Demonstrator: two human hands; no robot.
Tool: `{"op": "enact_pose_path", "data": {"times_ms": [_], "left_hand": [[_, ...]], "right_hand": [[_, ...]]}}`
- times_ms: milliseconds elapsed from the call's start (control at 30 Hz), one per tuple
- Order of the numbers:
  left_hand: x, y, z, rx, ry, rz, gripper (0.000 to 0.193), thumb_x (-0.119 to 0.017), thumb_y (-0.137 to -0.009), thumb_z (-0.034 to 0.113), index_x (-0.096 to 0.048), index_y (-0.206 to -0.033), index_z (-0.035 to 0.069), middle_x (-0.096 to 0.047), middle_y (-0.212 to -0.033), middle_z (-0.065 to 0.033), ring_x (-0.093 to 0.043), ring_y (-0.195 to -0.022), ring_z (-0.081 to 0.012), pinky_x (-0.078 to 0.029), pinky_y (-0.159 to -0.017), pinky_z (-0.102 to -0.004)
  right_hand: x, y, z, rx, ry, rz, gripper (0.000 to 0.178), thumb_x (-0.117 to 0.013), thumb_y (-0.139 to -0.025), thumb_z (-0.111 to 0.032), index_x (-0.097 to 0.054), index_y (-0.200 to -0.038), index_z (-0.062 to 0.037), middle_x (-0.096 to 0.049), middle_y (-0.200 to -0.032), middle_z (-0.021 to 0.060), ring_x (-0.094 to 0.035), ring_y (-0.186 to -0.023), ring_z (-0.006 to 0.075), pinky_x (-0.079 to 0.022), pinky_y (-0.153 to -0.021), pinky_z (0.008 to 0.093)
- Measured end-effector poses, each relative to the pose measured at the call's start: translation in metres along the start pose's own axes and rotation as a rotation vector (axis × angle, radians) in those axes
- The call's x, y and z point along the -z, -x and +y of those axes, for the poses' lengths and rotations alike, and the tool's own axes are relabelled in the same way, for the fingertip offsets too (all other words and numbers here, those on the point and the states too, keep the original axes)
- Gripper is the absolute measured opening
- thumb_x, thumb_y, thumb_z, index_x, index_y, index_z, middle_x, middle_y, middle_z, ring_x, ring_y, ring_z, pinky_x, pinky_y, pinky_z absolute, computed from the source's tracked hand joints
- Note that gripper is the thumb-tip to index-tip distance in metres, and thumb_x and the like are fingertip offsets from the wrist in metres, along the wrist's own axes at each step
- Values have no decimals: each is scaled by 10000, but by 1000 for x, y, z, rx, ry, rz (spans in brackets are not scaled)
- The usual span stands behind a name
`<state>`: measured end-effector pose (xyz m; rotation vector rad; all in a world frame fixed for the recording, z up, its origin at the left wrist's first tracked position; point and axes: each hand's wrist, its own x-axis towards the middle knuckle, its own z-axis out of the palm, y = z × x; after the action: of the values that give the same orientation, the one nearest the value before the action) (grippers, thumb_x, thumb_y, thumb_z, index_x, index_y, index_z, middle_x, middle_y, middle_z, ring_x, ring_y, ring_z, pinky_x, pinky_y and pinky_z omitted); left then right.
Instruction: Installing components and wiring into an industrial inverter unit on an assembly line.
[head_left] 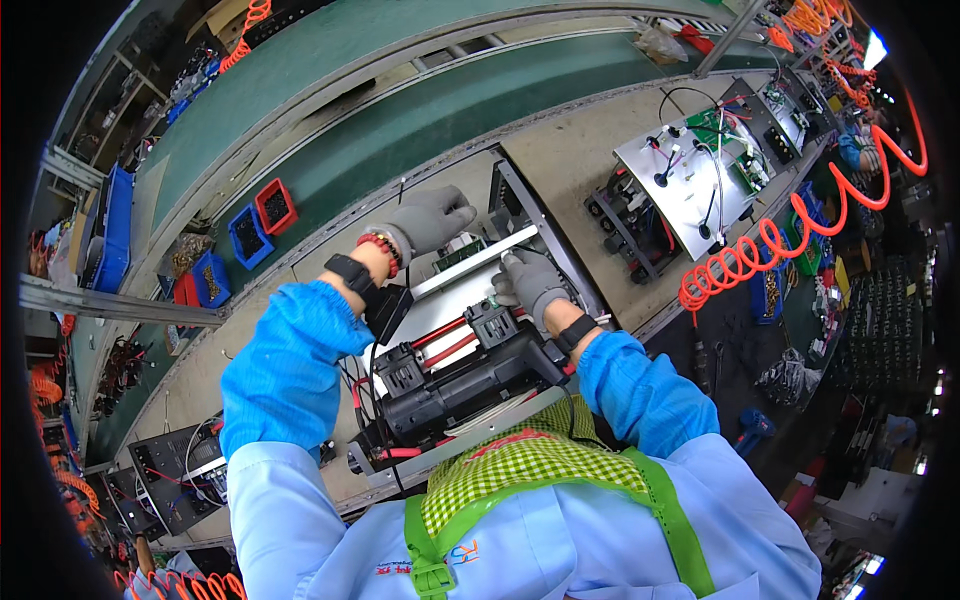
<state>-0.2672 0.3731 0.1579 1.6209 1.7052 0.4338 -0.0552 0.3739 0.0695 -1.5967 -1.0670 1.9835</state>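
An opened dark metal chassis with a silver inner plate (445, 287) lies before me, tilted on the bench. A silver crossbar (475, 262) spans it, with a green circuit board (458, 250) just beyond. My left hand (430, 220), in a grey glove, is over the far edge near that board, its fingers curled together; whatever they hold is hidden. My right hand (530, 280), gloved too, bends its fingers down beside the crossbar's right end. What is between them cannot be made out. Nearer me are a black cylindrical housing (470, 385), black blocks (492, 324) and red tubes (440, 330).
A red bin (275, 206) and a blue bin (245, 236) of small parts stand at the left. Another unit with a silver plate (670, 190) sits to the right. An orange coiled hose (740, 270) hangs in front of it. A green conveyor belt (400, 120) runs behind the bench.
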Motion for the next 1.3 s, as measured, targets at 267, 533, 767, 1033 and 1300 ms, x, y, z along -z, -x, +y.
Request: {"op": "enact_pose_path", "data": {"times_ms": [267, 533, 767, 1033, 1300], "left_hand": [[-64, -64, -28, -84, -206, -166, 365, -514, -905, 297, -640, -1206, 134, -684, -1107, -141, -639, -1028, -316, -482, -920, -394], [-66, -70, -18, -69, -164, -235, 317, -544, -887, 275, -688, -1099, 89, -681, -1123, -130, -631, -1058, -297, -472, -929, -390], [-52, -72, -12, 155, -216, -241, 378, -576, -887, 318, -622, -1186, 90, -676, -1077, -176, -651, -953, -296, -495, -869, -373], [-63, -74, -18, -85, -68, -119, 310, -630, -814, 229, -675, -1080, 75, -699, -1002, -134, -659, -928, -281, -503, -833, -373], [-56, -74, 6, 91, -154, -125, 404, -731, -738, 370, -695, -1002, 67, -700, -965, -154, -666, -894, -283, -506, -807, -383]], "right_hand": [[-1, -31, 8, 203, 91, 43, 205, -528, -908, -132, -625, -979, 34, -666, -758, 105, -648, -613, 181, -526, -598, 313], [26, 21, 9, 387, 610, -4, 337, -496, -952, -359, -647, -1006, -64, -663, -857, 197, -639, -830, 362, -490, -762, 431], [5, -22, 0, 308, 564, 88, 302, -514, -947, -286, -626, -961, -6, -651, -778, 144, -612, -668, 261, -474, -644, 381], [51, 18, -34, 665, 963, -295, 411, -517, -937, -327, -588, -1200, -20, -615, -1176, 237, -582, -1104, 380, -456, -951, 414], [98, 93, -79, 549, 1043, -383, 347, -592, -901, -202, -612, -1221, -67, -655, -1090, 158, -652, -963, 250, -521, -831, 367]]}}
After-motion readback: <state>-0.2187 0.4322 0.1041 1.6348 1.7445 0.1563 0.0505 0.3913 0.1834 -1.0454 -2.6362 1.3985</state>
